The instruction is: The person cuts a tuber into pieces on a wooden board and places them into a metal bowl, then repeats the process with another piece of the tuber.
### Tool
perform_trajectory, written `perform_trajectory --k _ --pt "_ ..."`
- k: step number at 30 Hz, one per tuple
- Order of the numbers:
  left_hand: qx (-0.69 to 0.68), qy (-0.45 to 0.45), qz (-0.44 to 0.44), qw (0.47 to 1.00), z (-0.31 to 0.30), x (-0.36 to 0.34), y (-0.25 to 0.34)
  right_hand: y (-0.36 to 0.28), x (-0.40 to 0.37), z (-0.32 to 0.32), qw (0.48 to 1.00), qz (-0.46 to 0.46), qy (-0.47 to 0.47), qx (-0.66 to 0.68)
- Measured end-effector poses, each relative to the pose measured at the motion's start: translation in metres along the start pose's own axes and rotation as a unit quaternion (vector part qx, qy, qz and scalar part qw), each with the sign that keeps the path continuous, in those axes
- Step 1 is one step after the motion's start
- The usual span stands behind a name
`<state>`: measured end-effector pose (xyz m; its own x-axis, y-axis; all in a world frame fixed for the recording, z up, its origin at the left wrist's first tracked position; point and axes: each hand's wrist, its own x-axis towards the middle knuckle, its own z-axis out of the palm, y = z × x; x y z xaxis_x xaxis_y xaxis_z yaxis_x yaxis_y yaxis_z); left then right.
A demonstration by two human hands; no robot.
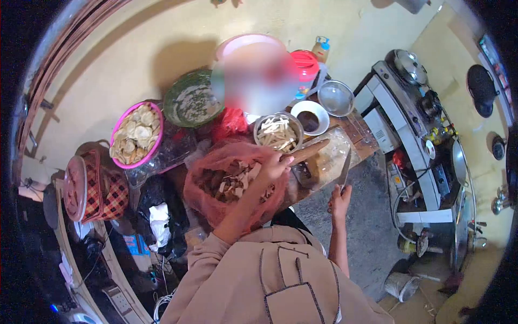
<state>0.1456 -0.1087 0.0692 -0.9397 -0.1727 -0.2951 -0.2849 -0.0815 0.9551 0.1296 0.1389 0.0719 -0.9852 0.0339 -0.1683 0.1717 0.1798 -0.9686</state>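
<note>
My left hand (pixel 276 166) is closed around one end of a long, brown-skinned root (pixel 311 151) that points right, over a wooden board (pixel 329 162). Below that arm sits an open red mesh bag (pixel 202 189) full of brown and white peelings (pixel 237 182). My right hand (pixel 339 199) grips a knife (pixel 346 168) by its handle, blade upward, apart from the root. Just beyond my left hand, a metal bowl (pixel 257 137) holds pale cut sticks (pixel 278 132). Beside it is a white bowl (pixel 324 121) with dark contents.
A pink basket (pixel 160 141) of round pale slices stands left, near a green basin (pixel 175 116). A sieve (pixel 335 98) and red-lidded container (pixel 305 65) are at the back. To the right stands a stove (pixel 410 92); a checked bag (pixel 110 197) is at left.
</note>
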Motion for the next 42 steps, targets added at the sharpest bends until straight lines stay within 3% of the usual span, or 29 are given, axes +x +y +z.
perform_trajectory --k 3,7,11,15,16,18,24,27,33,36,39,41,42 --pt "0.065 0.044 0.039 0.996 0.045 0.019 0.004 0.028 0.025 -0.019 0.996 -0.088 0.004 -0.034" --pt "0.198 0.159 0.180 0.951 0.095 0.055 -0.019 0.038 0.052 -0.041 0.979 -0.096 0.009 -0.178" --pt "0.204 0.165 0.189 0.946 0.119 0.101 -0.066 0.025 0.069 -0.055 0.928 -0.162 -0.080 -0.326" --pt "0.337 0.212 0.221 0.890 0.132 0.107 -0.083 0.013 0.092 -0.058 0.873 -0.169 -0.133 -0.437" --pt "0.386 0.228 0.186 0.874 0.136 0.099 -0.069 0.007 0.096 -0.057 0.861 -0.160 -0.150 -0.459" --pt "0.479 0.252 0.109 0.834 0.144 0.079 -0.049 0.023 0.108 -0.054 0.868 -0.206 -0.182 -0.414" --pt "0.459 0.270 0.125 0.837 0.147 0.077 -0.050 0.027 0.112 -0.044 0.866 -0.197 -0.225 -0.401" --pt "0.484 0.298 0.144 0.810 0.150 0.077 -0.056 0.032 0.113 -0.040 0.853 -0.196 -0.223 -0.428" --pt "0.482 0.253 0.102 0.833 0.147 0.078 -0.049 0.025 0.113 -0.041 0.843 -0.202 -0.224 -0.446" --pt "0.467 0.323 0.160 0.807 0.154 0.081 -0.037 0.034 0.117 -0.038 0.851 -0.209 -0.215 -0.431" --pt "0.444 0.208 0.251 0.835 0.167 0.113 -0.017 0.031 0.118 -0.032 0.855 -0.171 -0.218 -0.438" --pt "0.459 0.066 0.279 0.841 0.183 0.121 0.013 0.027 0.115 -0.028 0.857 -0.152 -0.223 -0.440" --pt "0.473 0.063 0.312 0.822 0.192 0.133 0.008 0.026 0.114 -0.027 0.857 -0.153 -0.226 -0.437"
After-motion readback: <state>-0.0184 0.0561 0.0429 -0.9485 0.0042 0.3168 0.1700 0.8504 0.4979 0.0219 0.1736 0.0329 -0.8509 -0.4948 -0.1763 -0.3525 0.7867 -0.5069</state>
